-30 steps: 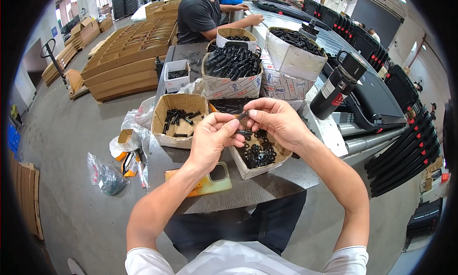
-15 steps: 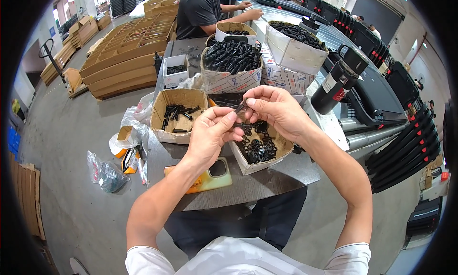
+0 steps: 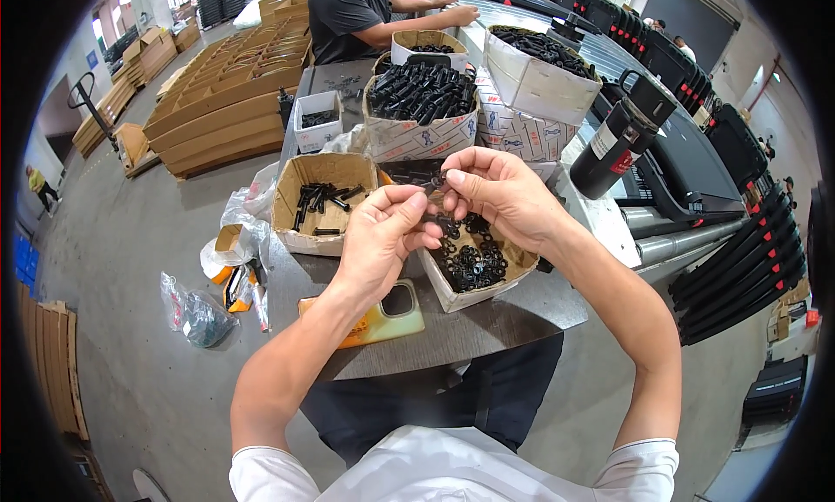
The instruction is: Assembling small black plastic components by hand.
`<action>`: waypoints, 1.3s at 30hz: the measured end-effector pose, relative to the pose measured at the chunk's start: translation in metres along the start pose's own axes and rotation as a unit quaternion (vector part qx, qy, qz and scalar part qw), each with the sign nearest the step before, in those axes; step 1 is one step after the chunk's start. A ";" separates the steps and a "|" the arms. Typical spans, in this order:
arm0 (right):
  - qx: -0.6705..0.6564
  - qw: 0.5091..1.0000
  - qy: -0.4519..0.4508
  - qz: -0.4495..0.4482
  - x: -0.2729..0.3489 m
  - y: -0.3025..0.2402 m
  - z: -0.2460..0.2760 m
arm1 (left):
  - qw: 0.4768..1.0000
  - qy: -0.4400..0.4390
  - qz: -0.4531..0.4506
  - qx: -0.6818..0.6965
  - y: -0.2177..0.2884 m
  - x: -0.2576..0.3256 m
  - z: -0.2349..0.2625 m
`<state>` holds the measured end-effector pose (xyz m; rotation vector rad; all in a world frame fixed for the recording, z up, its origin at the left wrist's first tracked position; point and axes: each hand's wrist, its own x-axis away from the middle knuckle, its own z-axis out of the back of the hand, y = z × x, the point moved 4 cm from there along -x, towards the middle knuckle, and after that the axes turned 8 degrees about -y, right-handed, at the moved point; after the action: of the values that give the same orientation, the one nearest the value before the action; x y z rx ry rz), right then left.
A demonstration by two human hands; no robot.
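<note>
Over the cartons, my left hand (image 3: 383,228) is closed in a pinch on a slim black bolt, mostly hidden by the fingers. Close beside it, my right hand (image 3: 503,196) pinches a small dark piece between thumb and fingertips, too small to make out. Both sets of fingertips nearly meet. Beneath them stands an open white-sided box (image 3: 445,295) of small black rings (image 3: 474,267). To its left, a brown carton (image 3: 291,189) holds several loose black bolts (image 3: 322,197).
A phone in a yellowish case (image 3: 404,324) lies on the grey table (image 3: 452,350). Behind are a carton heaped with black bolts (image 3: 422,93), a small white box (image 3: 317,137), another filled box (image 3: 539,84) and a black flask (image 3: 617,141). A co-worker (image 3: 352,19) is at the back.
The bolt that showed between my fingertips is now mostly hidden. My right hand has shifted slightly upward and my left slightly left. The co-worker has moved a little left.
</note>
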<state>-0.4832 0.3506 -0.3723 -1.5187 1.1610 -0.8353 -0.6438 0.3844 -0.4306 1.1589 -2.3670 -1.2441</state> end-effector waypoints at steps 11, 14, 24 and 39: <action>0.194 0.980 0.007 -0.031 0.011 -0.016 0.010 | 0.999 -0.010 -0.019 0.030 0.012 0.000 0.005; 0.411 0.908 -0.031 -0.075 0.020 -0.011 0.016 | 0.999 -0.006 -0.020 0.028 0.014 -0.001 0.010; 0.758 0.642 -0.094 0.069 0.018 0.010 0.012 | 0.998 0.005 -0.043 -0.035 0.024 0.004 0.010; 0.680 0.706 -0.199 0.017 -0.016 0.051 0.004 | 0.999 -0.026 -0.035 -0.006 0.018 0.002 0.010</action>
<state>-0.4970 0.3659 -0.4217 -0.3383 0.0309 -0.9102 -0.6594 0.3948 -0.4229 1.2299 -2.3727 -1.3244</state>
